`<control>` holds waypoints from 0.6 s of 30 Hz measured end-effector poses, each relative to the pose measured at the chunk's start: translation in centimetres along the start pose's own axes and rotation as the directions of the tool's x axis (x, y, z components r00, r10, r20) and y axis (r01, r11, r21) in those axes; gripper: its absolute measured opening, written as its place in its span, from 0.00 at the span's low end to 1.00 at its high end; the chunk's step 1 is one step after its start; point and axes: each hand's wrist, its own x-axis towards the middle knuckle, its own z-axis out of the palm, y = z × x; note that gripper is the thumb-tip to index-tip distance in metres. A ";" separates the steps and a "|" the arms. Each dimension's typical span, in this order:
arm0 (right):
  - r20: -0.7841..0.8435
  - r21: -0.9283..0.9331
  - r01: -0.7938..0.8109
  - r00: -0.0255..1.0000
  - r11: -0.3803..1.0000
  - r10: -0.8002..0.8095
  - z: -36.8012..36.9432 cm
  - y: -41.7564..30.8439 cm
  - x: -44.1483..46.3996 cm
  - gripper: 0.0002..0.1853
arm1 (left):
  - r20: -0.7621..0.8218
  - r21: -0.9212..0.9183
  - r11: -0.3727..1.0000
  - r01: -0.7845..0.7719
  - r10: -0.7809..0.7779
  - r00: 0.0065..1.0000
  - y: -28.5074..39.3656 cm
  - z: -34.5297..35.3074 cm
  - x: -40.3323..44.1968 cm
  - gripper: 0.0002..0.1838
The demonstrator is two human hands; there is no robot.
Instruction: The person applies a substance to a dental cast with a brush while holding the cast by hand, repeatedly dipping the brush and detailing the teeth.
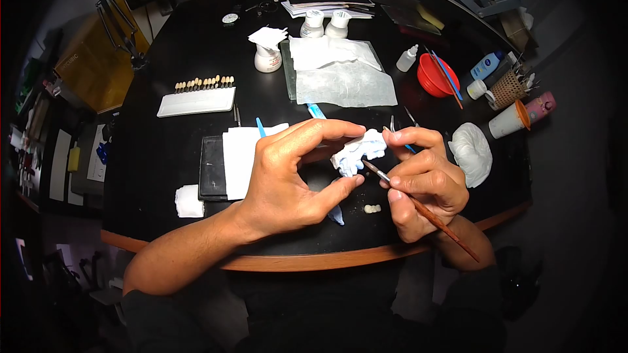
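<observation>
My left hand grips a small white and pale blue dental model between thumb and fingers. In my right hand is a thin paintbrush with a reddish-brown wooden handle, held like a pen. Its dark tip meets or nearly meets the model's lower edge; I cannot tell which. The right index fingertip is close against the model's right end. Below the hands, a small cream tooth-shaped piece lies on the black table. A pale blue fragment lies partly hidden beneath my left hand.
Tooth shade tabs stand behind a white tray. Tissue sheets cover a glass slab at the back, near white jars. On the right are a red bowl, a crumpled white tissue and a white-orange cup.
</observation>
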 end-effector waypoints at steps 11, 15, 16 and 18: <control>0.006 -0.012 0.008 1.000 1.000 -0.008 -0.2 -0.3 0.0 0.07 | 0.004 -0.018 1.000 -0.018 0.018 1.000 0.1 -0.1 0.1 0.32; 0.044 -0.039 0.023 0.999 0.999 -0.021 -0.3 -0.3 0.1 0.07 | 0.006 -0.014 1.000 -0.001 0.001 1.000 0.4 -0.2 0.1 0.32; 0.037 -0.035 0.020 0.999 0.999 -0.019 -0.3 -0.3 0.1 0.07 | 0.005 -0.017 1.000 0.002 -0.002 1.000 0.3 -0.2 0.2 0.32; 0.022 -0.026 0.015 1.000 1.000 -0.014 -0.3 -0.3 0.0 0.07 | 0.006 -0.019 1.000 0.003 -0.003 1.000 0.3 -0.2 0.1 0.33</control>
